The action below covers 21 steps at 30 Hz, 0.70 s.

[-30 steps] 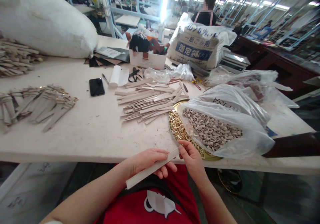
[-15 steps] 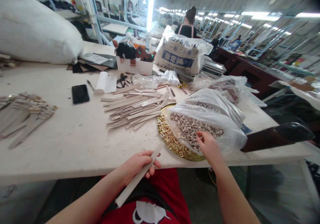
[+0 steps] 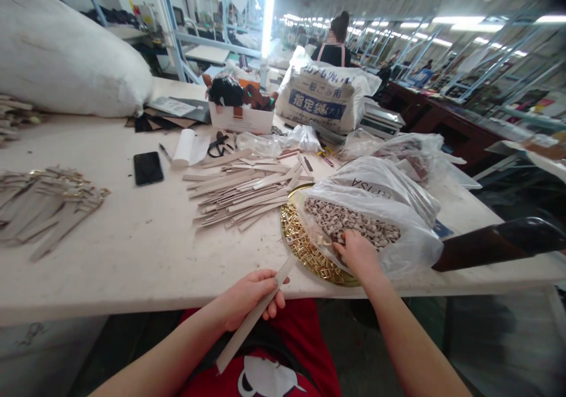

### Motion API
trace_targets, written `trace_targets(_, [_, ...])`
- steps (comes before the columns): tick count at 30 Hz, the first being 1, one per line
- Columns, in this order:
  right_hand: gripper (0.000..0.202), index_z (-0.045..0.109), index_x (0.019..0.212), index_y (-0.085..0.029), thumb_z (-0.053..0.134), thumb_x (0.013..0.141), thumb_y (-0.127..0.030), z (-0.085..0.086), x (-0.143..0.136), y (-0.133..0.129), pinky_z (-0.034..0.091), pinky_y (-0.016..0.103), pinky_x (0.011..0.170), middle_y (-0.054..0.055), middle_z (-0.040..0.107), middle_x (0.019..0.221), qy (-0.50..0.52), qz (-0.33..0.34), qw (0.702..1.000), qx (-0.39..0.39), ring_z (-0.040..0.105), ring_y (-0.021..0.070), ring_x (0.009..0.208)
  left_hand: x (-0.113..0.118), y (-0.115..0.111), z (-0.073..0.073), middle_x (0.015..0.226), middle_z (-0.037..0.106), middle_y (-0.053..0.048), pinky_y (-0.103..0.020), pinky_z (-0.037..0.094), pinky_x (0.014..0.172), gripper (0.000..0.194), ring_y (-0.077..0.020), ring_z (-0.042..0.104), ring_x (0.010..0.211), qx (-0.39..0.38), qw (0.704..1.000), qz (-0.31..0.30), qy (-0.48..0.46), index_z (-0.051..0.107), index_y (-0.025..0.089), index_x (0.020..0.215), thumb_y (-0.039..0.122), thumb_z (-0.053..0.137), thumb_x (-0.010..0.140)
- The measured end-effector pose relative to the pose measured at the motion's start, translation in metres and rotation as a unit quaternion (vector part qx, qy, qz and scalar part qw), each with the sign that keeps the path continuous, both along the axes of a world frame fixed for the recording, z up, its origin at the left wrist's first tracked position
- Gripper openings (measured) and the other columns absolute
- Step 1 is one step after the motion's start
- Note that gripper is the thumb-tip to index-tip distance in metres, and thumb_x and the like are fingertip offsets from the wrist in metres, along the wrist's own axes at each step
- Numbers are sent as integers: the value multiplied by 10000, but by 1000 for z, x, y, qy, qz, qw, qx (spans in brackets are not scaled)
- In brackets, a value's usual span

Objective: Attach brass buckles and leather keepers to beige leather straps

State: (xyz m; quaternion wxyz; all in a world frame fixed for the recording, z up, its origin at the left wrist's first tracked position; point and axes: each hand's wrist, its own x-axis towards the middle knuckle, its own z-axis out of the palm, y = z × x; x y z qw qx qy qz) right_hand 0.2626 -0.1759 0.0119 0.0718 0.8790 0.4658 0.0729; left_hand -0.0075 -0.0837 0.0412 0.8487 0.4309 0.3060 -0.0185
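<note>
My left hand (image 3: pixel 259 297) is closed around a flat beige strap (image 3: pixel 247 324), which slants from my lap up toward the table edge. My right hand (image 3: pixel 360 258) reaches into an open clear plastic bag of small beige strap loops (image 3: pixel 375 232). Its fingertips are pinched together at the near left side of the loops; whatever lies between them is hidden. Beneath and left of the bag, gold buckles (image 3: pixel 305 243) cover a round gold tray (image 3: pixel 297 189). Behind my left hand lies a loose pile of similar beige straps (image 3: pixel 243 193).
Straps with gold buckles (image 3: pixel 57 202) lie in a heap at left. A phone (image 3: pixel 148 168), a white roll (image 3: pixel 184 148), a box (image 3: pixel 241 118) and a large printed bag (image 3: pixel 327 99) stand farther back. A dark brown handle-like object (image 3: pixel 499 243) juts over the right side.
My right hand has moved slightly left and toward the bag's near edge, among the loops. My left hand still holds the strap. The view has shifted a little.
</note>
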Motion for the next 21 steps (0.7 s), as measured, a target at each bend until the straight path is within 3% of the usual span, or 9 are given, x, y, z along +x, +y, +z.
trace_targets(5, [101,549,851,-159,487,804,-224,0,0,1,376,276,652,96,597,843,22,11,999,33,578,196,759,1,0,1,638,590,2,-160,347,449,194,-49,477,460,19,1000,-18,-8,483,150,807,339,500,765])
trace_targets(11, [224,551,965,-148,428,778,-150,0,2,-12,399,271,706,75,620,880,103,34,986,126,576,179,780,-1,2,-4,632,584,3,-169,328,439,185,-57,477,461,38,999,-11,0,488,148,836,315,477,757])
trace_targets(14, [199,594,890,-163,434,815,-255,3,0,-14,380,284,656,84,619,839,53,21,994,89,576,192,739,2,1,-4,650,590,-1,-181,348,463,173,-60,478,469,59,998,-26,-5,492,147,805,310,468,753])
trace_targets(17, [296,615,766,-174,409,847,-369,6,-4,-9,346,291,599,95,613,771,11,-7,999,31,577,202,685,5,-1,-2,642,578,10,-185,361,478,163,-60,471,470,85,996,-38,-3,490,152,780,308,451,758])
trace_targets(21, [200,594,766,-173,499,803,-345,-1,-5,-1,335,281,592,86,590,788,34,-10,999,2,572,199,696,3,-1,-3,639,568,9,-191,382,502,159,-68,476,487,114,992,-55,6,493,153,767,298,426,766])
